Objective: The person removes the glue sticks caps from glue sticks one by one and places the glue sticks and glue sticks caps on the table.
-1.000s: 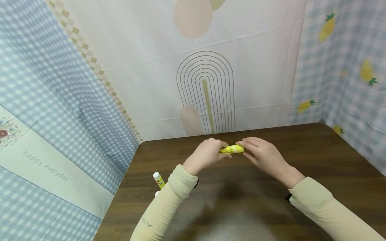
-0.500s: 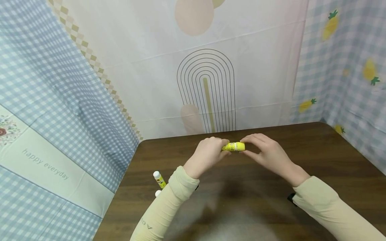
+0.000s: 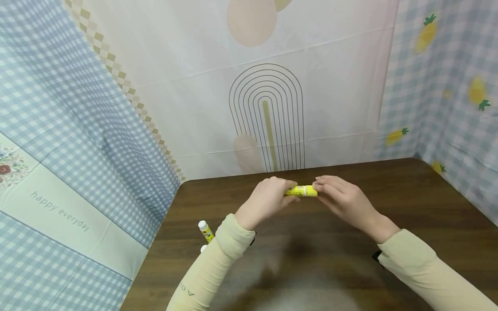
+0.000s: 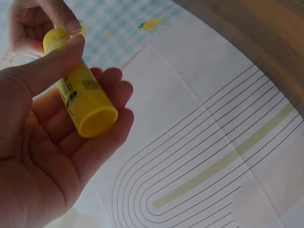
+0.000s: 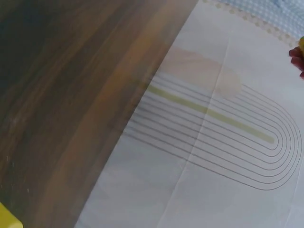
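Observation:
My left hand [image 3: 268, 196] grips a yellow glue stick [image 3: 301, 191], held level above the far part of the table. In the left wrist view the thumb of my left hand [image 4: 42, 175] lies across the stick [image 4: 90, 97], whose near end faces the camera. At its other end, beyond a white ring, my right hand [image 3: 344, 201] pinches the yellow tip with bent fingers; in the left wrist view, that hand [image 4: 33, 23] shows around the tip. Some of the stick's body is hidden by my left hand.
A second glue stick [image 3: 206, 231] with a white cap stands at the table's left. Close to it is a small white round thing [image 3: 203, 248], partly covered by my left sleeve. A printed cloth [image 3: 330, 108] hangs behind the brown wooden table [image 3: 389, 194].
My right fingers have shifted at the yellow tip: spread wider half a second ago, they are closer together now. My left hand stays nearly in place with the glue stick.

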`<state>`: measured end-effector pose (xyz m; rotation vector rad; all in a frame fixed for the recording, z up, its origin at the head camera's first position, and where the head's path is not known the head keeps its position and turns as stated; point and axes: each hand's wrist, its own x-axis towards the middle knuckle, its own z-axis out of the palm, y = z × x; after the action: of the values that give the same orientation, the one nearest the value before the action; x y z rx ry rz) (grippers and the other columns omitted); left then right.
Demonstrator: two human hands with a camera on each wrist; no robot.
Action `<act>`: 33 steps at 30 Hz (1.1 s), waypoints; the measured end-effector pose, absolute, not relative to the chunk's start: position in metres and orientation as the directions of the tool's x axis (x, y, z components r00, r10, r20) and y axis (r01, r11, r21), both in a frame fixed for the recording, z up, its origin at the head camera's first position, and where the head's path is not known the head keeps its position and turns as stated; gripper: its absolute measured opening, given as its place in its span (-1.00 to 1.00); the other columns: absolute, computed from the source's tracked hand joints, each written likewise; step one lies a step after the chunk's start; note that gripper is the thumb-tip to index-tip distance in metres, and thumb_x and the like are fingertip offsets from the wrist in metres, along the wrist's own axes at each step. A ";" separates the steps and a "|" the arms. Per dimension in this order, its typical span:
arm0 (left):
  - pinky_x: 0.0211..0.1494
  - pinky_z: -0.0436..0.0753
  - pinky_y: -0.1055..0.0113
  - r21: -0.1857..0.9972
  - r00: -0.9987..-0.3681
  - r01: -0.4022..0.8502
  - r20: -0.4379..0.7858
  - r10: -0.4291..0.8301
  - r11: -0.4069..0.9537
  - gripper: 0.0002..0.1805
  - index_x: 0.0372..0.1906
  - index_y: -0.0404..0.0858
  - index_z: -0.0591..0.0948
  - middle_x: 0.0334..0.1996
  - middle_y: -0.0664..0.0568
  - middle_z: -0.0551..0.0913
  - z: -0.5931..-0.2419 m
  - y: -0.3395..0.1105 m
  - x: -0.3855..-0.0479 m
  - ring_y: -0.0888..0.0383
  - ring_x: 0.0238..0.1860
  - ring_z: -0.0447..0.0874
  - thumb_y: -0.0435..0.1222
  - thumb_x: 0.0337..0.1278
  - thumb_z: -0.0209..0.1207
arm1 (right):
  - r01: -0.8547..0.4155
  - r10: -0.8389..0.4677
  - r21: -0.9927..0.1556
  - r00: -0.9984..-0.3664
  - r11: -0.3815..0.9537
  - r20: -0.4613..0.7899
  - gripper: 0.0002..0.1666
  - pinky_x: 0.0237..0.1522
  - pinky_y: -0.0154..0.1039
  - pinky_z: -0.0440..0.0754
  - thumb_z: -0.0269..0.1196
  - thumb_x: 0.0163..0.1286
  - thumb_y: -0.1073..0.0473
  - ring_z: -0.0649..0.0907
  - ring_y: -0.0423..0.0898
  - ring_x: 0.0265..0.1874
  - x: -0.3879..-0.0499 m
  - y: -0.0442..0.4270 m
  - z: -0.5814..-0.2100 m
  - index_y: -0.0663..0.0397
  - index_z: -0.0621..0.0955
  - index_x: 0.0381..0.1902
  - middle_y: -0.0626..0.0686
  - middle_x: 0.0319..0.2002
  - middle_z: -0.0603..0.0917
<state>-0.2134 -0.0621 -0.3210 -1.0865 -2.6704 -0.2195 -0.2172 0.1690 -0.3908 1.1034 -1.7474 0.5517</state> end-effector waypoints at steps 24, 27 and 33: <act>-0.45 0.56 0.31 0.001 -0.682 0.697 0.310 0.662 0.718 -0.79 -0.31 -0.08 0.70 -0.45 0.21 0.68 -0.319 -0.065 -0.209 0.24 -0.49 0.59 -0.09 0.07 0.47 | -0.882 -0.408 -0.213 -0.393 0.420 0.824 -0.62 0.09 -0.55 0.47 0.28 0.43 -0.08 0.73 -0.01 -0.14 -0.208 0.169 -0.388 0.13 0.69 -0.09 0.04 -0.14 0.75; -0.46 0.57 0.31 0.000 -0.686 0.696 0.296 0.664 0.718 -0.78 -0.31 -0.08 0.70 -0.45 0.21 0.69 -0.320 -0.065 -0.209 0.24 -0.49 0.59 -0.07 0.07 0.46 | -0.893 -0.440 -0.144 -0.345 0.427 0.829 -0.52 0.18 -0.53 0.42 0.13 0.52 -0.14 0.72 0.07 -0.08 -0.209 0.170 -0.389 0.19 0.68 -0.09 0.09 -0.12 0.74; -0.45 0.59 0.29 -0.019 -0.688 0.690 0.293 0.664 0.724 -0.76 -0.26 -0.09 0.73 -0.42 0.19 0.72 -0.321 -0.065 -0.207 0.22 -0.47 0.63 -0.06 0.07 0.46 | -0.831 -0.447 -0.272 -0.504 0.486 0.740 -0.55 -0.01 -0.40 0.59 0.51 0.21 0.12 0.73 -0.06 -0.09 -0.206 0.171 -0.389 0.11 0.65 0.02 -0.01 -0.08 0.75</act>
<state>-0.2066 -0.0653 -0.3208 -1.0648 -2.6495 -0.1341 -0.2056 0.1705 -0.3894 1.0488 -2.1393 0.8409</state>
